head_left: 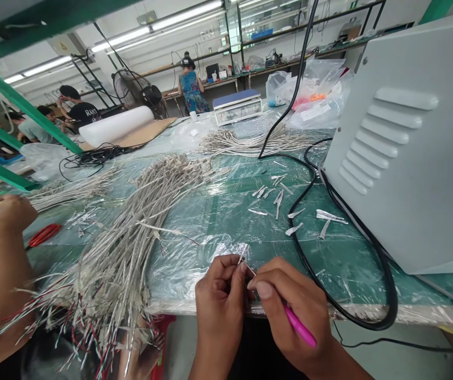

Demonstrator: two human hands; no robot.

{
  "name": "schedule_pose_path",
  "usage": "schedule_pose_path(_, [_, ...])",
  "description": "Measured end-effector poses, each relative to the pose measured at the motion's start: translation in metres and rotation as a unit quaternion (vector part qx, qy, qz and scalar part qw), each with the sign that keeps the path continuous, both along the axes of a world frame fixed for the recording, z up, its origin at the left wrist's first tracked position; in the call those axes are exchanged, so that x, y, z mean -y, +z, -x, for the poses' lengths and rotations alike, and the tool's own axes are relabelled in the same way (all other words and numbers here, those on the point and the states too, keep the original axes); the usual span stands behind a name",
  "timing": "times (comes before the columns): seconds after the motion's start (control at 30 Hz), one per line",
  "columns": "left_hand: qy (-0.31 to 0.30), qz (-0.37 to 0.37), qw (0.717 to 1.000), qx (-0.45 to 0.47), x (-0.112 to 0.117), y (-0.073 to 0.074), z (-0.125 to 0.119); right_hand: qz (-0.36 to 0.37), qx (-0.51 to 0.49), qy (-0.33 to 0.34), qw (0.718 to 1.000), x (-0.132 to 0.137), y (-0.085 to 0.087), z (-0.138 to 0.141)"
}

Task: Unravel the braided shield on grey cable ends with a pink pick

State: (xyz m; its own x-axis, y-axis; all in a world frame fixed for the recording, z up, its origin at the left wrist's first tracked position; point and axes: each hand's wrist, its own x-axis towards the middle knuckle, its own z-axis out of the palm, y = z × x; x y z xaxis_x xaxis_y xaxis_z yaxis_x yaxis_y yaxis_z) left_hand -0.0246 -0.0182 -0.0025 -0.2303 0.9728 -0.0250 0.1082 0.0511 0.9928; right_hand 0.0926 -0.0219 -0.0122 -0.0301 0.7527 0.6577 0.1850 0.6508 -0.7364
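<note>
Pink-handled tool [300, 328], one: gripped in right hand [293, 309], over the table's near edge; long axis slanting, butt lower right, working end upper left toward left hand [220, 290]. Left hand: fingertips pinched on small silvery piece [242, 255], exact form unclear. Grey cables [131, 211], one heap: left of both hands, lengthwise from near edge to far right, stripped wire ends nearest.
</note>
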Motion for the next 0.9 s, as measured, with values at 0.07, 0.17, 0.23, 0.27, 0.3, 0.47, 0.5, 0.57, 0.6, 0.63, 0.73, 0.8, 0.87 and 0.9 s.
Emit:
schedule_pose_path(0.07, [-0.004,-0.001,1.0,-0.003,0.0001,-0.0001,0.0002,-0.004,0.001,-0.003,1.0,-0.0004,0.0005,0.0004])
schedule_pose_path(0.17, [-0.004,-0.002,1.0,-0.005,0.0003,0.0008,0.0005,-0.008,0.001,-0.007,1.0,-0.0008,0.0005,0.0012])
schedule_pose_path(0.23, [-0.004,-0.004,1.0,-0.007,0.0004,0.0017,0.0007,-0.004,-0.001,-0.005,1.0,-0.001,0.0003,0.0014])
schedule_pose_path(0.27, [-0.006,-0.004,1.0,-0.008,0.0004,0.0021,0.0007,0.0,-0.003,-0.004,1.0,-0.001,0.0003,0.0014])
schedule_pose_path(0.3, [-0.008,-0.004,1.0,-0.009,0.0002,0.0024,0.0008,0.004,-0.003,-0.004,1.0,-0.0009,0.0005,0.0013])
schedule_pose_path(0.47, [-0.01,0.011,1.0,-0.015,-0.0013,0.0009,0.0008,-0.007,0.016,-0.026,1.0,-0.0007,0.0005,0.0016])
schedule_pose_path(0.5, [-0.009,0.013,1.0,-0.013,-0.0016,0.0002,0.0007,-0.012,0.021,-0.03,0.999,-0.0007,-0.0001,0.0019])
schedule_pose_path(0.57, [-0.01,0.014,1.0,-0.004,-0.0019,-0.0013,0.0007,-0.018,0.034,-0.034,0.999,-0.0004,-0.0022,0.0026])
schedule_pose_path(0.6, [-0.011,0.013,1.0,0.0,-0.0019,-0.002,0.0007,-0.02,0.04,-0.034,0.998,-0.0003,-0.0033,0.0027])
schedule_pose_path(0.63, [-0.014,0.013,1.0,0.004,-0.0018,-0.0025,0.0008,-0.02,0.046,-0.033,0.998,-0.0001,-0.0042,0.0027])
schedule_pose_path(0.73, [-0.018,0.002,1.0,-0.001,-0.0013,-0.0035,0.0016,-0.018,0.058,-0.022,0.998,-0.0003,-0.0046,0.0016])
schedule_pose_path(0.8, [-0.021,-0.007,1.0,-0.01,-0.0013,-0.0037,0.0025,-0.023,0.059,-0.01,0.998,-0.0008,-0.0026,0.0007])
schedule_pose_path(0.87, [-0.024,-0.014,1.0,-0.012,-0.0016,-0.0039,0.0034,-0.029,0.056,0.002,0.998,-0.0014,0.0002,0.0002])
schedule_pose_path(0.9, [-0.026,-0.016,0.999,-0.011,-0.0018,-0.004,0.0038,-0.03,0.055,0.008,0.998,-0.0015,0.0015,0.0001])
